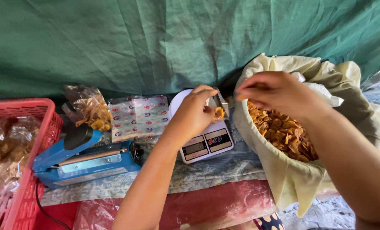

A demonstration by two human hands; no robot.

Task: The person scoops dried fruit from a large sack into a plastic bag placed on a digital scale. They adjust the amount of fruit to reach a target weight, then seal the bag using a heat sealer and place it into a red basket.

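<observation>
My left hand (194, 113): grip clamped on the rim of a small clear bag (217, 106), held upright over the white kitchen scale (205, 142); a few golden chips show inside it.
My right hand (279, 91): fingers pinched together above the sack, just beside the bag's mouth — I cannot tell how many chips they hold.
Chips (283, 136): a golden heap filling the cream cloth sack (296, 181) on my right, its rim folded outward.
Left of the scale: a stack of printed packets (139, 115), a filled clear bag of chips (90, 108), and a blue heat sealer (81, 159) lying in front of them.
Far left: a red plastic basket (28, 170) with more filled bags in it.
Behind everything: a green tarp (156, 42) — it closes off the view.
</observation>
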